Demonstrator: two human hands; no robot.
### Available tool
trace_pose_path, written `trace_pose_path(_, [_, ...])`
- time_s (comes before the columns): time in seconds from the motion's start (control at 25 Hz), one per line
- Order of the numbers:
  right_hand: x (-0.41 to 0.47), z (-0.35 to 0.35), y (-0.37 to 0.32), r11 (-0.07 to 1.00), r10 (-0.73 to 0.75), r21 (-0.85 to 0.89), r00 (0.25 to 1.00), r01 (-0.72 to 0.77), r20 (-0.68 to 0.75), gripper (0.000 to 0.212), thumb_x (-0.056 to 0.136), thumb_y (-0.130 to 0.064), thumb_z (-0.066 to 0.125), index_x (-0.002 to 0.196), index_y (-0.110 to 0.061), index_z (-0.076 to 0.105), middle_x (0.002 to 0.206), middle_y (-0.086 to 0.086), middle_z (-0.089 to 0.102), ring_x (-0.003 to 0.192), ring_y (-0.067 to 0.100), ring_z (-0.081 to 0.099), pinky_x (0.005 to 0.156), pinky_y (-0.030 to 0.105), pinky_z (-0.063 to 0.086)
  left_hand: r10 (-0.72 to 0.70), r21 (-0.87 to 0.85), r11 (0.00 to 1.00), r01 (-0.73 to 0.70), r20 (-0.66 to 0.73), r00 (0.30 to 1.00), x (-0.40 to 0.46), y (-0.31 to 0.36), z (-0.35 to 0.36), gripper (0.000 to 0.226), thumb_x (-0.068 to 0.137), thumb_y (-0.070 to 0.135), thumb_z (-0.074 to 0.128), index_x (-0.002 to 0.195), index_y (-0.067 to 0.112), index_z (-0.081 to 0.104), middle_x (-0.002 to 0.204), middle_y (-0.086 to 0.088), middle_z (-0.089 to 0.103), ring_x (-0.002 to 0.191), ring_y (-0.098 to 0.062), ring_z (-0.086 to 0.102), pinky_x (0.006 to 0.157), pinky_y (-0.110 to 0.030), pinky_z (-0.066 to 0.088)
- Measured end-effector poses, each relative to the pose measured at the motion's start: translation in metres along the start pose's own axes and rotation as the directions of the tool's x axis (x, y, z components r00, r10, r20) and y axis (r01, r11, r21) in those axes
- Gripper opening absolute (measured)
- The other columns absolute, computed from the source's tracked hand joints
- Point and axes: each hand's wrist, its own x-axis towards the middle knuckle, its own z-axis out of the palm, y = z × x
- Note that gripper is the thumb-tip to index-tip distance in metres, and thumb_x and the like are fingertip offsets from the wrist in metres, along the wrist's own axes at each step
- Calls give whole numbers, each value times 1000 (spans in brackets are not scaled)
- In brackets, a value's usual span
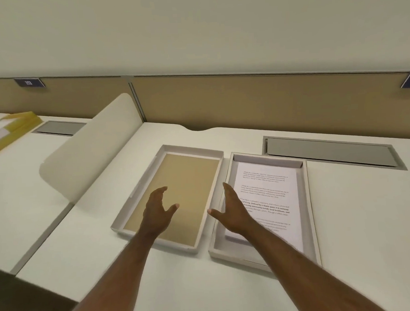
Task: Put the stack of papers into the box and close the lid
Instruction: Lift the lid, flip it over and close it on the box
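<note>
The papers already lie in the box, right of centre in the frame, a flat white stack with printed text on top, fitting inside the low walls with a little room around it. The lid sits just left of the box, upturned, so its tan inner face shows within a shallow pale rim.

Both hands are spread and hold nothing. The left hand hovers over the lid's lower half with fingers curled loosely; the right hand hangs above the gap between lid and box, palm facing left, its forearm crossing the box's near corner.

The risk lies in turning the lid over. It looks like thin, stiff card, wide and shallow, so gripping it at one end could let it flex or twist. If it comes down skewed, a rim may ride on a box wall instead of sliding outside it, or catch the top sheet and crease it. The right forearm could also nudge the light box across the smooth white counter.
</note>
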Motion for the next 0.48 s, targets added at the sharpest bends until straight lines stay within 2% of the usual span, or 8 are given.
trace_pose_path(0.16, [11, 38, -19, 998, 46, -49, 997, -49, -58, 92, 89, -35, 63, 153, -9, 2, 163, 7, 3, 150, 19, 7, 118, 25, 9, -51, 31, 998, 51, -6, 999, 13, -49, -28, 68, 83, 25, 73, 142, 9, 42, 145, -13, 47, 134, -29, 47, 107, -40, 39])
trace_pose_path(0.32, [24, 73, -31, 979, 162, -105, 979, -175, -124, 90, 91, -28, 61, 152, -4, 0, 163, 13, 0, 150, 24, 8, 119, 27, 11, -103, 82, 991, 106, -38, 994, 22, -98, -53, 67, 86, 31, 69, 142, 9, 42, 145, -11, 49, 134, -29, 46, 108, -44, 39])
trace_pose_path(0.48, [33, 101, -36, 953, 275, -80, 946, -291, -169, 90, 89, -12, 61, 151, 0, -5, 161, 15, 3, 147, 30, 19, 117, 30, 20, -187, 130, 975, 180, 45, 981, 34, -138, -69, 74, 86, 30, 69, 146, 5, 35, 150, -14, 43, 140, -30, 39, 114, -44, 34])
